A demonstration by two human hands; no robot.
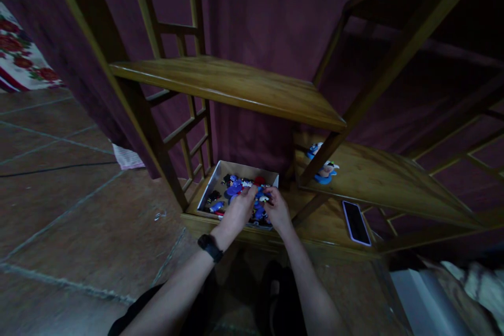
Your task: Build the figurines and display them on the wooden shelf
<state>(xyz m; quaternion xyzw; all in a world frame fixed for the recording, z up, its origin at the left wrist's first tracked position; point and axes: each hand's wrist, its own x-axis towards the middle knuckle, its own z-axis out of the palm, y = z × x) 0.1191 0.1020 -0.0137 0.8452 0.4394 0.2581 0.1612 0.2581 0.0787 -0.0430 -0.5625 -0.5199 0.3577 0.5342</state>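
A shallow cardboard box (208, 192) stands on the lowest wooden shelf, holding a jumble of small toy pieces in purple (235, 187), blue, black, red and white. Both my hands are inside its right half, close together. My left hand (241, 209), with a black watch on the wrist, has its fingers curled; what they hold is hidden. My right hand (279, 211) is closed at the fingertips on a small blue-and-white toy figure (263, 198). Further blue pieces (259, 213) lie below and between the hands.
A wooden shelf board (228, 81) runs above the box. On the right-hand shelf stand blue-and-white figurines (325, 173), near a slanting post. A phone (356, 223) lies on the low board. A grey box (425, 299) sits at lower right, and a cable (59, 169) crosses the tiled floor.
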